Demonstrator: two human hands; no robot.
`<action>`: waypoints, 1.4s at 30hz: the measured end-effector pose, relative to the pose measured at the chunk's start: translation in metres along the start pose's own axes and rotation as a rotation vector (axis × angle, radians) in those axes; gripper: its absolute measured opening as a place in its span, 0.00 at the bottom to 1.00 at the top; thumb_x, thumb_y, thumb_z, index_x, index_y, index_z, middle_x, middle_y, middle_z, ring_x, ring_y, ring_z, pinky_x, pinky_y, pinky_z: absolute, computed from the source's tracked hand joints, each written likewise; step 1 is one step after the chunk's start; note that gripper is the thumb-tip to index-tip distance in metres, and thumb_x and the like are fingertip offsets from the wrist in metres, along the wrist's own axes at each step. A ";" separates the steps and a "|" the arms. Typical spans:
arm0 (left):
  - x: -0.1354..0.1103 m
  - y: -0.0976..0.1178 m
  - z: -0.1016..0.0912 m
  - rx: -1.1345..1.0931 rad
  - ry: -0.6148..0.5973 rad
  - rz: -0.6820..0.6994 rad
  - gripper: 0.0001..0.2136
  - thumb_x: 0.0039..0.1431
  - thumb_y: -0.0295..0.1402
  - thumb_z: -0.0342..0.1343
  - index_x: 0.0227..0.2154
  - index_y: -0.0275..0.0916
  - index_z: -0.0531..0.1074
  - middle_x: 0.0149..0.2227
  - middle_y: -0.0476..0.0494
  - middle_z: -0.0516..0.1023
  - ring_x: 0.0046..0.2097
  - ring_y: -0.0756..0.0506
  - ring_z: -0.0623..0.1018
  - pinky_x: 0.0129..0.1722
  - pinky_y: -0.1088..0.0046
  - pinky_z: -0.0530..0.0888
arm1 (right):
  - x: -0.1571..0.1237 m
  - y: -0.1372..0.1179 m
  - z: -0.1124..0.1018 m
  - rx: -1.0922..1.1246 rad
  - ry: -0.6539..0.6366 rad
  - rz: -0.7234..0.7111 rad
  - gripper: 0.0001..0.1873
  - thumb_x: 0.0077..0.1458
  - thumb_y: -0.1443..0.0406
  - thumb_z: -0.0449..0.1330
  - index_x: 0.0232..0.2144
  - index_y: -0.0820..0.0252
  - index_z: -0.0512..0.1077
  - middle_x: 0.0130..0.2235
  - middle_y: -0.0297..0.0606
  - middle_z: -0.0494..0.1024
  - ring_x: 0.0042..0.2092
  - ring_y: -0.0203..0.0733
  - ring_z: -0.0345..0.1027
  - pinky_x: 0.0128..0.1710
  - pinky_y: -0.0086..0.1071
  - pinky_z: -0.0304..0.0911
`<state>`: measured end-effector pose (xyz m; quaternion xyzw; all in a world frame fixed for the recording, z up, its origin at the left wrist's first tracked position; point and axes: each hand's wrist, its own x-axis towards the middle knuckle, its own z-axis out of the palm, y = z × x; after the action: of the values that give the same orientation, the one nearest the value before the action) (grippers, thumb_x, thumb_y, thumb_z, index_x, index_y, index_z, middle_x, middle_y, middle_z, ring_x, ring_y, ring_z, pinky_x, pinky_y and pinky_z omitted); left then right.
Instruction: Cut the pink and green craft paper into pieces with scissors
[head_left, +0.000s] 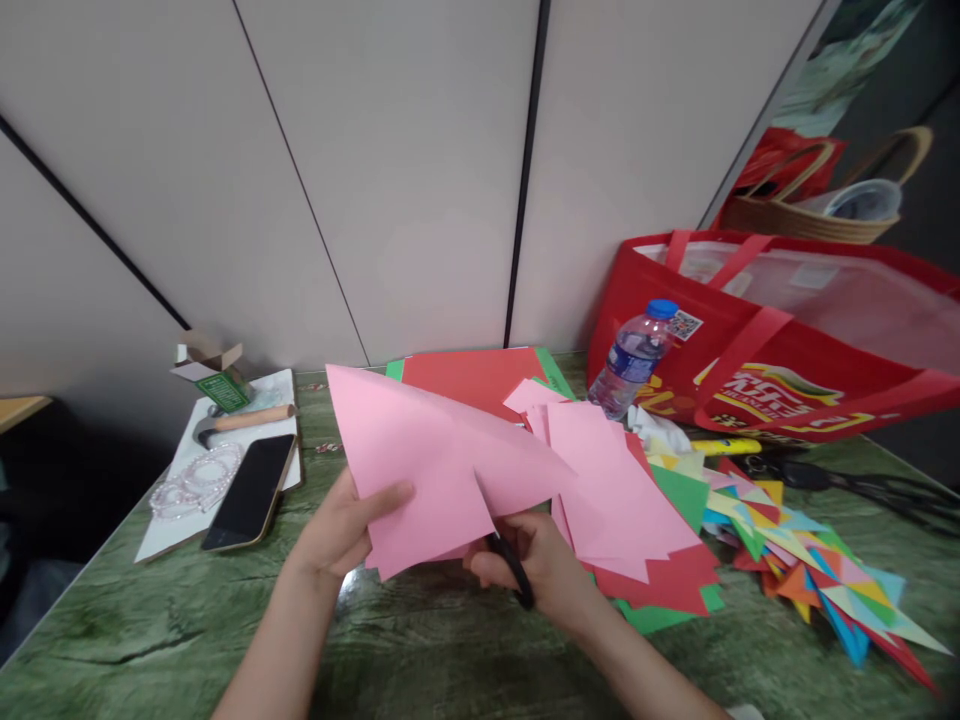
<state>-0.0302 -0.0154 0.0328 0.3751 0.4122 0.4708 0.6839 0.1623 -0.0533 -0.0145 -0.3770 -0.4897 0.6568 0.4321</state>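
Matt pink paper sheet (420,470), smooth and flat in finish, pinched in the left hand (341,530). Smooth black plastic scissor handles (516,572) sit in the right hand (551,570). Under the grip the green marbled tabletop (420,660) shines glossy. Left of the grip are a glossy black phone (251,490) and a wooden-handled hammer (244,420); right of it, a clear plastic bottle (634,360).

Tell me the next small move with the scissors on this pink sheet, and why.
Probably feed the scissors a little further up the slit and snip. The right hand grips their black handles below the pink sheet. The left hand pinches the sheet's lower left edge to hold it up, and the slit seems to reach only partway into the paper.
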 end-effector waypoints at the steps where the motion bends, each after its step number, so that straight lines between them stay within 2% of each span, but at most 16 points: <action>1: 0.000 -0.001 0.000 0.016 -0.003 0.002 0.17 0.42 0.24 0.64 0.38 0.34 0.71 0.36 0.40 0.79 0.34 0.44 0.78 0.32 0.71 0.77 | 0.000 -0.001 0.000 0.038 -0.021 -0.017 0.13 0.38 0.61 0.67 0.23 0.62 0.69 0.23 0.32 0.69 0.26 0.34 0.61 0.25 0.27 0.58; 5: -0.002 -0.004 0.000 0.047 -0.017 0.007 0.17 0.42 0.24 0.64 0.38 0.36 0.72 0.35 0.42 0.79 0.35 0.45 0.77 0.32 0.71 0.76 | -0.001 -0.003 0.001 0.165 -0.076 -0.022 0.17 0.35 0.63 0.69 0.28 0.62 0.68 0.27 0.33 0.70 0.29 0.35 0.61 0.27 0.28 0.57; 9: -0.002 -0.003 0.000 0.036 -0.031 -0.010 0.16 0.42 0.24 0.64 0.37 0.36 0.72 0.35 0.42 0.79 0.34 0.46 0.77 0.31 0.72 0.77 | 0.000 -0.002 0.002 0.204 -0.058 -0.033 0.20 0.34 0.65 0.70 0.31 0.61 0.66 0.26 0.31 0.69 0.28 0.34 0.60 0.26 0.26 0.57; 18: -0.003 -0.004 -0.001 0.034 -0.048 -0.004 0.15 0.42 0.24 0.64 0.36 0.36 0.72 0.33 0.43 0.78 0.33 0.46 0.77 0.30 0.73 0.76 | 0.000 -0.001 0.001 0.136 -0.038 -0.055 0.19 0.36 0.62 0.68 0.31 0.59 0.66 0.27 0.31 0.69 0.29 0.36 0.61 0.27 0.28 0.59; 25: -0.002 -0.003 0.001 0.043 -0.043 0.002 0.14 0.42 0.25 0.64 0.35 0.35 0.72 0.33 0.42 0.78 0.32 0.46 0.77 0.29 0.73 0.76 | 0.001 0.000 0.003 0.118 -0.002 -0.077 0.16 0.38 0.63 0.67 0.32 0.57 0.68 0.34 0.35 0.73 0.38 0.42 0.65 0.35 0.31 0.62; 29: -0.001 -0.003 0.002 0.043 -0.043 0.002 0.14 0.42 0.24 0.64 0.35 0.34 0.72 0.32 0.42 0.78 0.32 0.46 0.77 0.29 0.74 0.76 | 0.001 -0.001 0.003 0.113 0.015 -0.034 0.16 0.38 0.65 0.66 0.32 0.58 0.67 0.31 0.33 0.73 0.32 0.38 0.65 0.31 0.29 0.62; 33: -0.002 -0.003 0.002 0.039 -0.059 0.007 0.13 0.41 0.24 0.64 0.34 0.35 0.73 0.31 0.43 0.78 0.31 0.47 0.76 0.28 0.75 0.75 | 0.001 -0.001 0.002 0.054 0.040 0.015 0.13 0.36 0.65 0.66 0.26 0.60 0.67 0.22 0.29 0.69 0.24 0.33 0.60 0.24 0.26 0.59; 36: -0.003 -0.003 0.002 0.051 -0.055 0.004 0.13 0.42 0.25 0.64 0.34 0.35 0.73 0.31 0.43 0.78 0.31 0.46 0.77 0.28 0.75 0.75 | 0.001 0.000 0.003 0.012 0.071 0.038 0.12 0.36 0.64 0.66 0.23 0.61 0.66 0.21 0.29 0.68 0.22 0.31 0.58 0.21 0.26 0.58; 42: -0.003 -0.002 0.002 0.053 -0.047 0.020 0.14 0.42 0.24 0.64 0.35 0.36 0.72 0.32 0.42 0.79 0.31 0.45 0.77 0.29 0.73 0.75 | 0.002 0.002 0.004 0.024 0.078 0.024 0.14 0.36 0.64 0.67 0.25 0.61 0.67 0.20 0.28 0.67 0.20 0.31 0.57 0.19 0.25 0.57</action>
<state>-0.0282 -0.0190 0.0322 0.4082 0.4049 0.4576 0.6783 0.1579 -0.0529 -0.0159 -0.4028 -0.4599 0.6527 0.4475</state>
